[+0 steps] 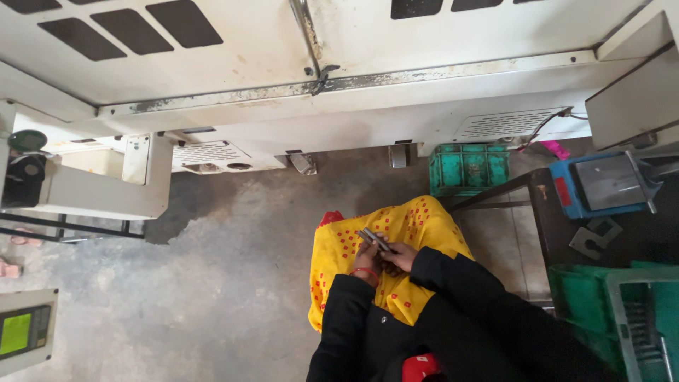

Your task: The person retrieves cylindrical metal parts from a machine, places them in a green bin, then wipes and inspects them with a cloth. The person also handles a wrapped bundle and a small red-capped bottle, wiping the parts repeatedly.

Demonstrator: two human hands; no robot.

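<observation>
Down at lower centre of the frame, the person's two hands met over a lap draped in yellow cloth with red dots (410,226). Left hand (366,259), a red band at the wrist, was curled around the lower end of a few small grey metal pieces (375,239). Right hand (401,256) was closed against the same pieces from the other side, fingers bent. The pieces poked up and to the left from between the hands, just above the cloth. Too small to tell their exact shape or count. Both arms wore black sleeves (453,283).

Surroundings noted: a big white machine housing (339,78) filled the top of the frame. A green crate (468,168) sat on the concrete floor (233,283) just beyond the lap. A dark table (559,233) at right carried a blue box (601,185). A green tray (587,304) showed at lower right. A small screen unit (25,331) stood at lower left.
</observation>
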